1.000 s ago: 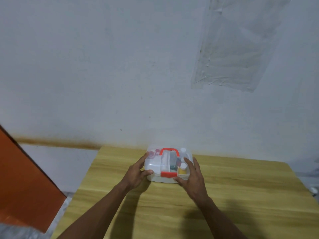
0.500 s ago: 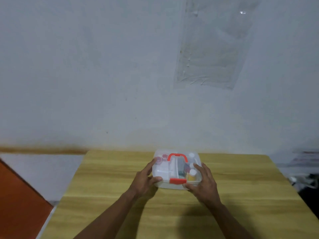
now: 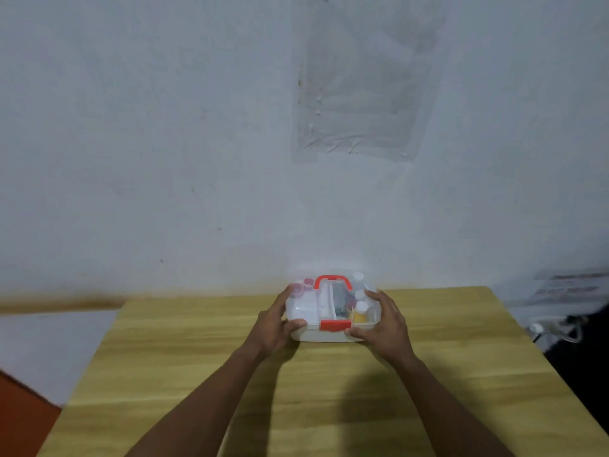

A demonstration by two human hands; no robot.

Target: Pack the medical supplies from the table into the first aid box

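A pale grey wall (image 3: 164,127) fills most of the view, with a sheet of clear plastic (image 3: 362,94) stuck to it high up, wrinkled along its lower edge. No writing can be read on the sheet or the wall. Below it a wooden table (image 3: 197,374) with a light yellow grain runs up to the wall, and both forearms reach forward across it. An orange surface (image 3: 19,420) shows at the lower left corner, off the table. At the far right, beyond the table's edge, a white cable (image 3: 557,328) lies against something dark, too blurred to tell more.

The first aid box (image 3: 329,336) sits on the table near its far edge, close to the wall. It is clear plastic with the lid down, a red handle (image 3: 331,280) lying on top and a red latch (image 3: 335,325) at the middle of the front. Through the lid show small white-capped bottles (image 3: 361,306) on the right, one with yellow contents, a dark packet in the middle, white items on the left and pinkish round caps (image 3: 301,286) at the back left corner. Any labels are too small and blurred to read.

The left hand (image 3: 272,326) grips the box's left end, thumb on the front edge and fingers curled up over the lid. The right hand (image 3: 384,323) grips the right end the same way, its thumb just beside the latch.
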